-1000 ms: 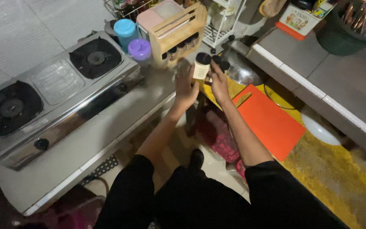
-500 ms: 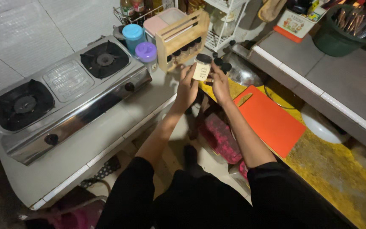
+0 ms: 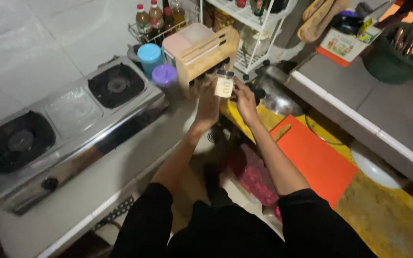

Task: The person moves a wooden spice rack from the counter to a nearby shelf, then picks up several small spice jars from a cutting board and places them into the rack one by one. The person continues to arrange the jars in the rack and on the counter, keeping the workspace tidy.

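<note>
Your left hand (image 3: 210,102) and right hand (image 3: 244,100) both grip the small spice jar (image 3: 224,85), steadying it just before the wooden rack (image 3: 206,55).

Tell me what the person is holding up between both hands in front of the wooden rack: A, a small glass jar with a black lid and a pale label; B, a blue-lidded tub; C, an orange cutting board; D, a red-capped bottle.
A: the left hand and right hand hold a small jar with a dark lid and a pale label in front of the wooden rack; the orange cutting board lies apart, lower right.
</note>
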